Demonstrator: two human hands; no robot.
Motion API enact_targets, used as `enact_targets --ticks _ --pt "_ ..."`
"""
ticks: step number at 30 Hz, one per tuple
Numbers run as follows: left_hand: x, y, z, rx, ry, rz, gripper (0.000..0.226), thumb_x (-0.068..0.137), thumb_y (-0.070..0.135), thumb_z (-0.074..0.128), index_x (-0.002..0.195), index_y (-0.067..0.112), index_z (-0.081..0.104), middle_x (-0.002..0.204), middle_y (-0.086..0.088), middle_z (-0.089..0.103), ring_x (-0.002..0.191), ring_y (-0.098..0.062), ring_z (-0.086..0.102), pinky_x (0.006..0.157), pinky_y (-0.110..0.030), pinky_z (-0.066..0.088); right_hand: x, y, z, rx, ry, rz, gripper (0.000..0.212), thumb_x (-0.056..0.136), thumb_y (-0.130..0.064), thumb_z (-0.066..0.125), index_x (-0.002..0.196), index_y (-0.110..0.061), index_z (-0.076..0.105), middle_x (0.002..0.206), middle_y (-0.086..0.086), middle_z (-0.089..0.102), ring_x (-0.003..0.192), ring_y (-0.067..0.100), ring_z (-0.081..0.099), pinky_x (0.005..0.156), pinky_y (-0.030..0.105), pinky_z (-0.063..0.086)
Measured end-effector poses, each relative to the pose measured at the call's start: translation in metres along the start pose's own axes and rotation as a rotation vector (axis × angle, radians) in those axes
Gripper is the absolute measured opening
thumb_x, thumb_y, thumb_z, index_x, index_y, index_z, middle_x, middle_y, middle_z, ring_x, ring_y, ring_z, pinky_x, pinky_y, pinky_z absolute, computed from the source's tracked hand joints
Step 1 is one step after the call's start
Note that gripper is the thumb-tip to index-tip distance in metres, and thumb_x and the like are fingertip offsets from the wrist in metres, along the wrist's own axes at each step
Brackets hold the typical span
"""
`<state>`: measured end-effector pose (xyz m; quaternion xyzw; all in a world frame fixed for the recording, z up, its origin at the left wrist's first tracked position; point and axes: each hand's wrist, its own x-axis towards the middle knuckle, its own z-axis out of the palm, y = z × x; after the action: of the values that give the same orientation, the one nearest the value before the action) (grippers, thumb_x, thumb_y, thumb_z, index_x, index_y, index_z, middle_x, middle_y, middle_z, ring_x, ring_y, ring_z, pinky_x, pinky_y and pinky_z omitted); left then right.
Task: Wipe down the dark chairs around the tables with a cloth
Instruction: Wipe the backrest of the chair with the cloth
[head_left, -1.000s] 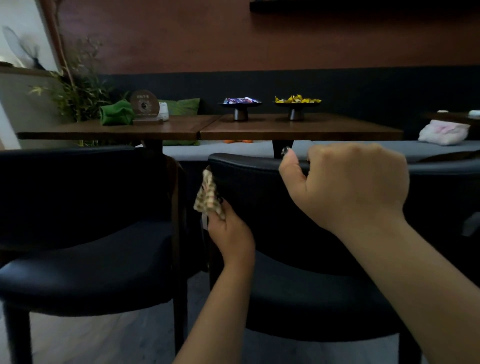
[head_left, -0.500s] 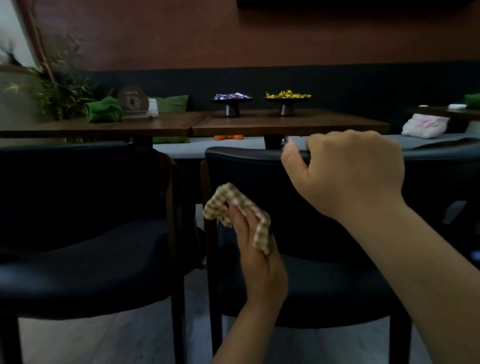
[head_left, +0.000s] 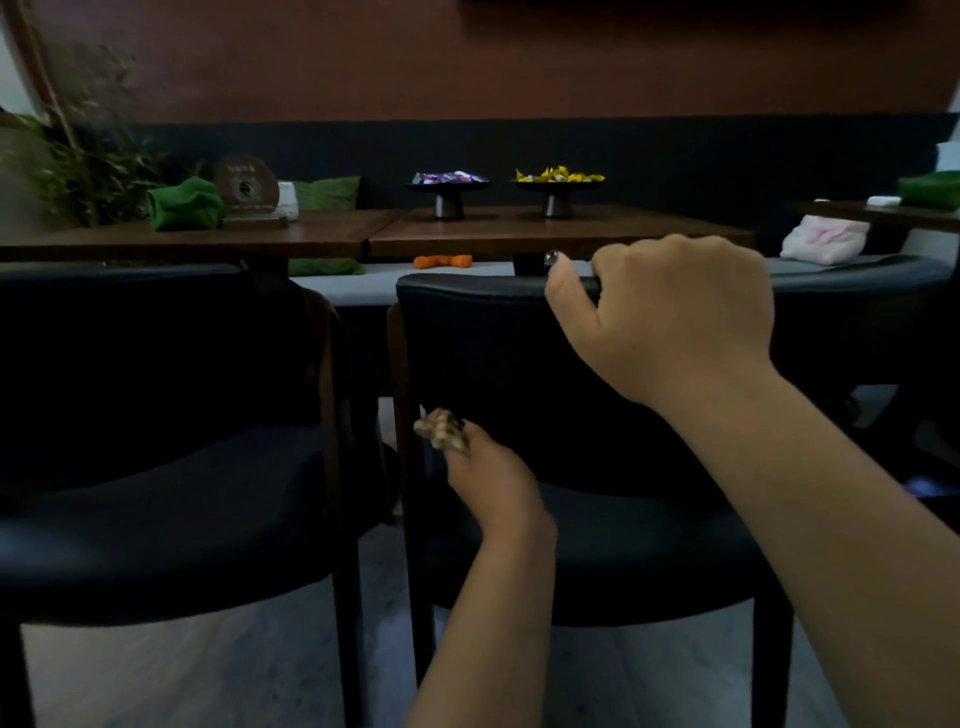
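A dark chair (head_left: 498, 364) stands straight ahead with its back toward me. My right hand (head_left: 670, 317) grips the top edge of that backrest. My left hand (head_left: 488, 483) is lower, against the left part of the backrest near the seat, holding a bunched beige checked cloth (head_left: 441, 428) pressed to the dark surface. A second dark chair (head_left: 156, 415) stands to the left, apart from both hands.
Behind the chairs are two joined wooden tables (head_left: 545, 234) with two footed dishes of sweets (head_left: 558, 179), a round sign (head_left: 245, 184) and a green rolled cloth (head_left: 182, 202). A bench with cushions runs along the dark wall. A plant (head_left: 78, 156) stands at the left. Light floor shows below the chairs.
My left hand has carried the cloth from the backrest's upper left edge down toward the seat. My right hand has kept its grip on the backrest top.
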<state>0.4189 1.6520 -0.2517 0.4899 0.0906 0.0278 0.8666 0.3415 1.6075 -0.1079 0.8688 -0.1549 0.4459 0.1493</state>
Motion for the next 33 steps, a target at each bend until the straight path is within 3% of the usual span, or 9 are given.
enact_targets --ticks 3,5,8,11,14,17,19,28,33 --pt "-0.012 0.026 0.013 0.055 -0.012 0.254 0.037 0.101 0.028 0.045 0.137 0.026 0.049 0.123 0.004 0.061 0.111 -0.012 0.059 0.093 -0.017 0.048 0.000 0.000 -0.001 0.024 0.002 -0.003 0.061 0.092 -0.054 0.017 0.050 -0.018 0.043 0.044 -0.004 0.038 0.040 0.011 0.030 0.046 0.022 0.013" --pt "-0.026 0.033 0.018 0.087 -0.121 0.526 0.050 0.098 0.029 0.045 0.148 0.022 0.038 0.145 -0.003 0.047 0.134 -0.019 0.043 0.109 -0.029 0.039 -0.001 0.002 -0.001 0.042 0.006 -0.013 0.060 0.092 -0.054 0.018 0.051 -0.019 0.044 0.044 -0.005 0.038 0.040 0.009 0.031 0.046 0.023 0.015" --pt "-0.039 0.017 0.012 0.219 -0.339 0.941 0.061 0.099 0.009 0.042 0.153 0.018 0.016 0.162 -0.011 0.007 0.150 -0.027 0.000 0.122 -0.046 0.003 -0.002 0.006 -0.002 0.081 0.000 -0.073 0.055 0.093 -0.051 0.018 0.056 -0.020 0.046 0.047 -0.006 0.041 0.041 0.009 0.035 0.044 0.024 0.021" --pt "-0.020 -0.007 -0.016 0.485 -0.487 1.297 0.059 0.098 0.005 0.040 0.150 0.010 0.013 0.160 -0.010 0.004 0.148 -0.038 -0.003 0.121 -0.045 0.001 -0.009 0.018 -0.003 0.363 0.149 -0.124 0.039 0.099 -0.032 0.037 0.080 -0.015 0.066 0.064 -0.003 0.062 0.055 0.013 0.057 0.049 0.028 0.043" --pt "0.013 -0.006 -0.042 0.709 -0.637 1.523 0.059 0.093 0.006 0.046 0.148 0.010 0.023 0.162 -0.001 0.004 0.148 -0.037 -0.001 0.120 -0.050 0.006 -0.023 0.023 0.003 0.452 0.348 -0.395 0.028 0.098 -0.016 0.045 0.105 -0.003 0.069 0.097 0.012 0.070 0.089 0.024 0.067 0.076 0.036 0.054" --pt "0.034 0.012 -0.051 0.840 -0.829 1.637 0.053 0.085 0.006 0.060 0.136 -0.002 0.048 0.149 -0.027 0.034 0.140 -0.049 0.025 0.111 -0.063 0.027 -0.039 0.012 0.021 0.314 0.265 -0.824 0.026 0.098 -0.013 0.048 0.113 -0.002 0.067 0.116 0.015 0.066 0.115 0.031 0.059 0.099 0.043 0.046" --pt "0.044 0.025 -0.061 0.840 -0.933 1.688 0.053 0.082 0.009 0.061 0.131 -0.008 0.052 0.145 -0.026 0.039 0.138 -0.045 0.033 0.108 -0.059 0.033 -0.045 0.008 0.032 0.147 0.220 -0.917 0.029 0.099 -0.013 0.046 0.117 -0.003 0.066 0.121 0.015 0.064 0.121 0.031 0.056 0.103 0.044 0.043" --pt "0.076 0.092 -0.073 0.702 -0.664 1.602 0.040 0.089 0.005 0.051 0.127 -0.004 0.046 0.146 -0.022 0.031 0.142 -0.031 0.028 0.117 -0.041 0.026 -0.063 -0.012 0.067 -0.242 0.257 -0.757 0.041 0.097 -0.022 0.040 0.129 -0.003 0.055 0.132 0.018 0.055 0.126 0.038 0.048 0.109 0.053 0.028" --pt "0.073 0.138 -0.017 0.686 -0.749 1.593 0.038 0.094 0.001 0.043 0.131 -0.007 0.046 0.140 -0.021 0.046 0.135 -0.027 0.042 0.112 -0.041 0.035 -0.062 -0.015 0.086 -0.481 0.299 -0.741 0.054 0.095 -0.030 0.039 0.144 -0.008 0.038 0.150 0.011 0.037 0.137 0.034 0.033 0.110 0.053 0.018"
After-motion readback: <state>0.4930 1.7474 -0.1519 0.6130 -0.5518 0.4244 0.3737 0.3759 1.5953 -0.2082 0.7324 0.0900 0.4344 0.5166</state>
